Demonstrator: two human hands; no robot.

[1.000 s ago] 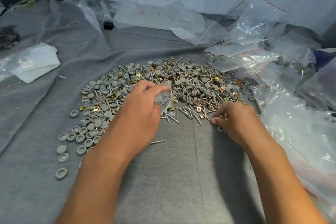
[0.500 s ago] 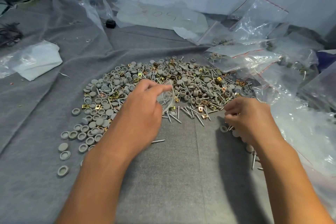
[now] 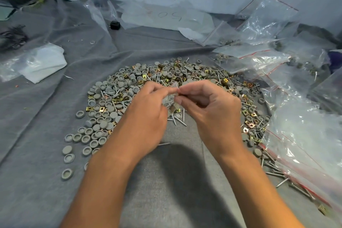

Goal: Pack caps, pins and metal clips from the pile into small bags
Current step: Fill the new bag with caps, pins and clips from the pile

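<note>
Together, the left hand (image 3: 146, 114) and right hand (image 3: 209, 114) pinch a small bag (image 3: 171, 98) between them. Beyond and beside both hands spreads the pile (image 3: 118, 94) of caps, pins and clips.

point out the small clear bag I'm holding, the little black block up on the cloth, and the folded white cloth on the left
small clear bag (image 3: 171, 101), head view, on its see-through middle between the two hands.
black block (image 3: 114, 24), head view, on its top face.
folded white cloth (image 3: 43, 63), head view, on its flat middle.
</note>
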